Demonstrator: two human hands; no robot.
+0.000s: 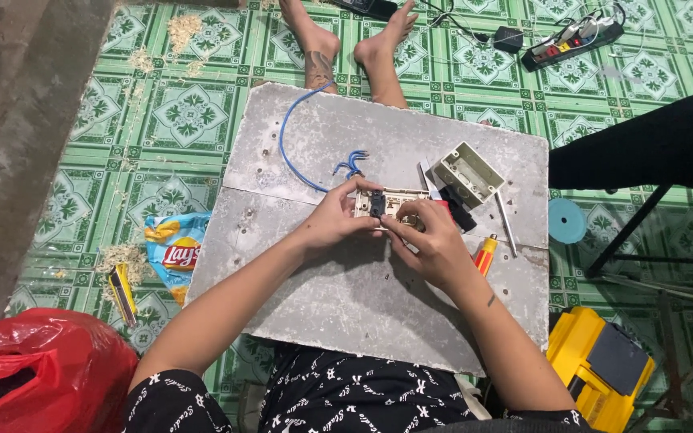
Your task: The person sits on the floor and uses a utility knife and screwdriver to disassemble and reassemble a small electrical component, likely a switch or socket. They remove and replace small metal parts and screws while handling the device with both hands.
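My left hand [337, 218] and right hand [431, 244] both pinch the cream switch plate [382, 204] between thumb and fingertips, just above the grey board [362, 297]; its blue wire [298, 152] curls away behind; the empty junction box [468, 173] sits just to the right.

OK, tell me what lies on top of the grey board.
On the grey board: a blue wire, an open junction box, screwdrivers, and a switch plate in both hands; the hands cover part of it.
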